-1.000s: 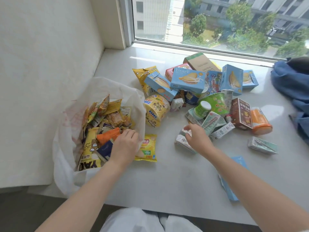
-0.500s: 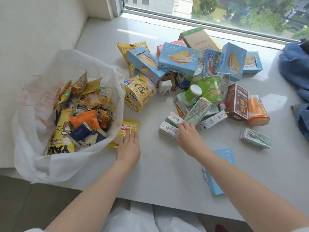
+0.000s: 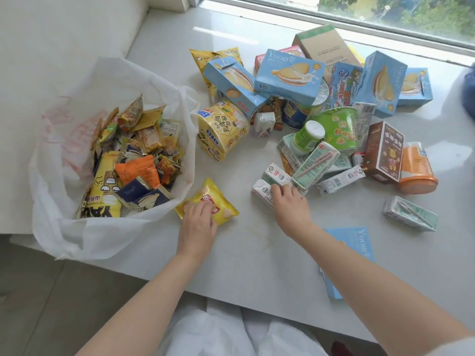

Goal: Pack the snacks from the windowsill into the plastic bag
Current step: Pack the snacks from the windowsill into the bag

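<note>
Left hand [image 3: 198, 222] has left the plastic bag [image 3: 77, 227] and now presses fingers onto the yellow Lay's chip packet [image 3: 216, 201], lower centre beside the bag, grip closing | right hand [image 3: 290, 201] clasps a small white drink carton [image 3: 262, 191] | bag open, part-filled; most snacks unpacked.
</note>
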